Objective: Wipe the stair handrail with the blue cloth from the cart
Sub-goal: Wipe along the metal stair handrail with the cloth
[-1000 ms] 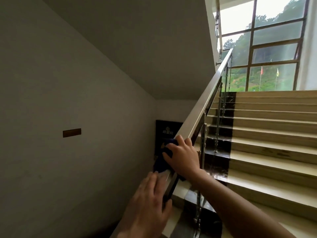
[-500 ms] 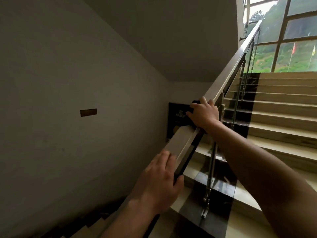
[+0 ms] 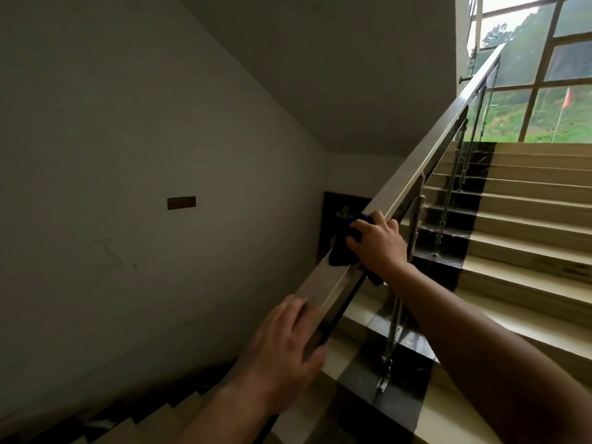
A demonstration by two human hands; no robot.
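Because the blue cloth (image 3: 344,251) is bunched under the right hand (image 3: 376,245), whose fingers are curled over it and the handrail (image 3: 432,149), its loose tail at the stair-side edge could be snagged on the baluster post (image 3: 415,232) beside it, or dropped onto the lower flight (image 3: 134,423). Lower down, the rail is clasped by the left hand (image 3: 282,347), thumb hooked round; a bare run is left toward the window (image 3: 544,75).

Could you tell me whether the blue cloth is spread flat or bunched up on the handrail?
Bunched: the dark blue cloth lies crumpled under the right hand on the sloping metal handrail.
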